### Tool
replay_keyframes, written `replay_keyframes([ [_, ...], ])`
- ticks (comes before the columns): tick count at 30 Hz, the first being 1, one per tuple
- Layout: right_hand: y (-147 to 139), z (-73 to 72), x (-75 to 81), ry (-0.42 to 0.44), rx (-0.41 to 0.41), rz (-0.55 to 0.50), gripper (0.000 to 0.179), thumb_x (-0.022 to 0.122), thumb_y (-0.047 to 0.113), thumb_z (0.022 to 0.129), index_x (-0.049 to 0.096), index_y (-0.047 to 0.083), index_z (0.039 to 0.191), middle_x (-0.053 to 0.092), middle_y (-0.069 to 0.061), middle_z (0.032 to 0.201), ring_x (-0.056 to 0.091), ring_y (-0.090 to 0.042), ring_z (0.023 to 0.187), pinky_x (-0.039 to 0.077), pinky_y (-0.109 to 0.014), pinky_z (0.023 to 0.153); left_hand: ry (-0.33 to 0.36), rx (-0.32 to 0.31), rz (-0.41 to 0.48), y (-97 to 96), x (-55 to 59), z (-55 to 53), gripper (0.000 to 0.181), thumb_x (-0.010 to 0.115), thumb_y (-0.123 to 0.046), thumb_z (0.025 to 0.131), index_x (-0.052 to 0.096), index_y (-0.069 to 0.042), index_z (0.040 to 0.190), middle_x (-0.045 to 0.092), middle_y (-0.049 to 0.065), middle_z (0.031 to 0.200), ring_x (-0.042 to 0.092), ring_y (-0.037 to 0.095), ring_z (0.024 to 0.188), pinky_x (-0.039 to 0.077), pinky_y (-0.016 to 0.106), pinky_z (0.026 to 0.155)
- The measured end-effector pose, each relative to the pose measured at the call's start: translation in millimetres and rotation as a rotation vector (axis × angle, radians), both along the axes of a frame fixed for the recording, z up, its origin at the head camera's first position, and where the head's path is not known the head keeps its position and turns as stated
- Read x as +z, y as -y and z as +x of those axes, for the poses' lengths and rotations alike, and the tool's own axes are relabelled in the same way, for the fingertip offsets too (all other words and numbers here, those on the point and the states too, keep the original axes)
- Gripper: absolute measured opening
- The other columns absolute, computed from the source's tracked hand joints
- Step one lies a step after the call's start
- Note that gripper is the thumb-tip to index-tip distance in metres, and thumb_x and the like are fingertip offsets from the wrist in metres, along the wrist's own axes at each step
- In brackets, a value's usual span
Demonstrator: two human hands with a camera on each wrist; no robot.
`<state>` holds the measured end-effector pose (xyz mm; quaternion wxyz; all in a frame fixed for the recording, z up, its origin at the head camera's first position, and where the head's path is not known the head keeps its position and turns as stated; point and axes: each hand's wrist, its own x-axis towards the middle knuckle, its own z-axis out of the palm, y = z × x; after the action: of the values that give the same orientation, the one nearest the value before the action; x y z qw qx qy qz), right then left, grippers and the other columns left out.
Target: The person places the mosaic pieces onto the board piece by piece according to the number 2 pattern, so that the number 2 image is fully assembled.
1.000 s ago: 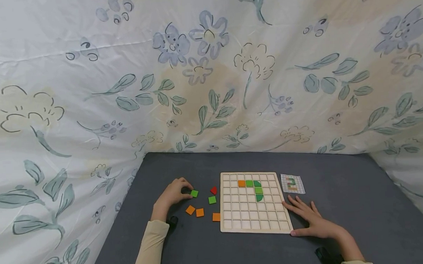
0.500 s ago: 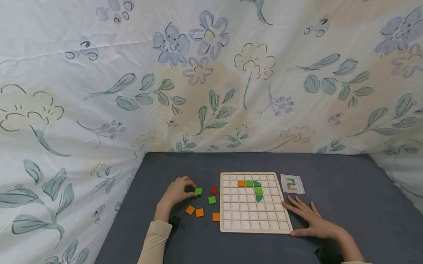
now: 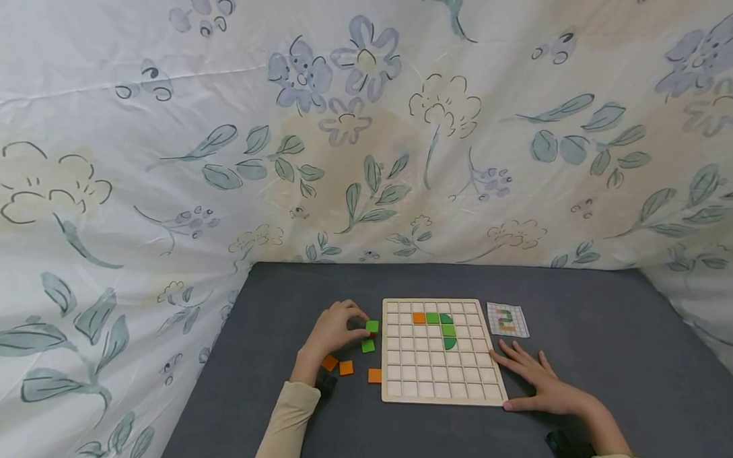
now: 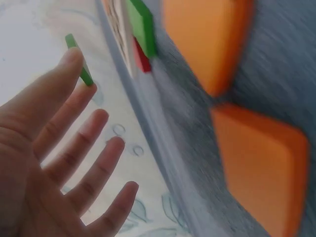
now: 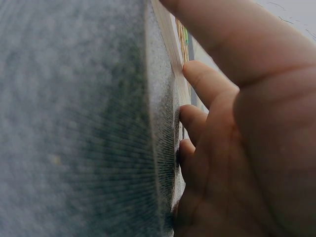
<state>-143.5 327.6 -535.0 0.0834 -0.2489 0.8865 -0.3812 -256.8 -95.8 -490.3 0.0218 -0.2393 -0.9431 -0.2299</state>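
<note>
Between thumb and index finger my left hand (image 3: 335, 330) pinches a green square tile (image 3: 372, 326), just left of the wooden grid board (image 3: 414, 377). The left wrist view shows the same green tile (image 4: 79, 59) edge-on at the fingertips, the other fingers spread. Beneath it a red piece (image 3: 371, 335) is mostly covered in the head view, with another green square (image 3: 368, 346) close below. My right hand (image 3: 544, 384) lies with fingers spread, thumb and index finger at the board's right edge. On the board sit an orange square (image 3: 419, 318), green squares (image 3: 432, 318) and green rounded pieces (image 3: 450, 343).
Several orange squares (image 3: 346, 368) lie on the dark table (image 3: 459, 438) near my left wrist, one touching the board's left edge. A small printed pattern card (image 3: 507, 320) lies right of the board. A flowered cloth (image 3: 366, 209) hangs behind the table.
My left hand has carried the green square tile rightward, from the left part of the table to beside the board, over the red piece. The right hand has stayed in place.
</note>
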Motion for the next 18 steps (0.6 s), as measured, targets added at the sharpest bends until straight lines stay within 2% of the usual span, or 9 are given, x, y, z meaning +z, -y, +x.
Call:
replay_keyframes([
  [4, 1, 0.2, 1.0, -0.003, 0.000, 0.000, 0.080, 0.071, 0.030, 0.080, 0.030, 0.012, 0.146, 0.011, -0.030, 0.150, -0.015, 0.007, 0.133, -0.016, -0.075, 0.091, -0.016, -0.011, 0.000, -10.1, 2.0, 0.5, 0.024, 0.072, -0.039, 0.078, 0.070, -0.026, 0.099, 0.058, -0.003, 0.108, 0.052, 0.021, 0.101, 0.042, 0.049, 0.090],
  [12, 0, -0.4, -0.2, -0.005, 0.005, 0.004, 0.080, 0.071, 0.030, 0.080, 0.029, 0.013, 0.146, 0.011, -0.025, 0.151, -0.015, 0.014, 0.131, -0.016, -0.075, 0.091, -0.039, -0.060, -0.012, -29.7, 0.2, 4.2, 0.029, 0.071, -0.042, 0.078, 0.071, -0.024, 0.101, 0.058, -0.004, 0.105, 0.051, 0.018, 0.092, 0.045, 0.039, 0.080],
  [15, 0, -0.3, -0.6, 0.000, 0.001, 0.003, 0.080, 0.071, 0.030, 0.080, 0.030, 0.014, 0.146, 0.012, -0.025, 0.151, -0.015, 0.010, 0.132, -0.016, -0.075, 0.091, -0.048, -0.073, -0.006, -37.0, 0.6, 5.5, 0.029, 0.070, -0.043, 0.078, 0.071, -0.024, 0.101, 0.058, -0.004, 0.106, 0.052, 0.017, 0.093, 0.046, 0.038, 0.081],
  [18, 0, -0.1, -1.1, 0.004, -0.001, -0.001, 0.080, 0.071, 0.030, 0.080, 0.030, 0.014, 0.146, 0.012, -0.027, 0.151, -0.015, 0.001, 0.136, -0.016, -0.075, 0.091, -0.059, -0.083, 0.003, -43.7, 1.4, 6.5, 0.029, 0.070, -0.043, 0.078, 0.071, -0.024, 0.100, 0.059, -0.003, 0.107, 0.053, 0.018, 0.094, 0.046, 0.038, 0.081],
])
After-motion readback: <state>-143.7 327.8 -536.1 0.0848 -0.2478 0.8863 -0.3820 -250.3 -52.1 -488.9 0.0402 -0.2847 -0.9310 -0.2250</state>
